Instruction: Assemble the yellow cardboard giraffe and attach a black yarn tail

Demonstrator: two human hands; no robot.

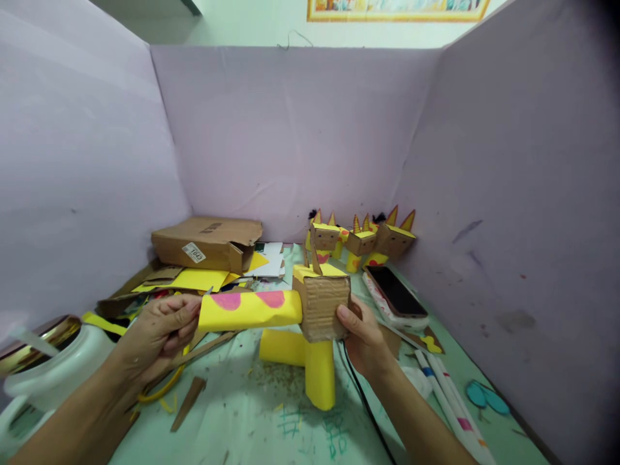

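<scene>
My left hand point(167, 326) pinches the left end of a yellow paper tube point(252, 318) with pink half-round spots, held level above the table. Its right end meets a small brown cardboard box head point(323, 307) with pointed cardboard pieces standing on its yellow top. My right hand point(364, 332) grips this head from the right, thumb on the corrugated near face. Just below are two plain yellow tubes, one lying sideways point(281, 347) and one pointing toward me point(320, 374); whether they join the head cannot be made out. A yellow ring-shaped handle point(167, 387) lies under my left hand.
Several finished cardboard animals point(362, 242) stand at the back right. Beside them lies a phone point(397, 290). Markers point(448, 394) lie at right, a white pot point(58, 361) stands at left, a cardboard box point(203, 242) behind. A black cable point(363, 394) runs toward me.
</scene>
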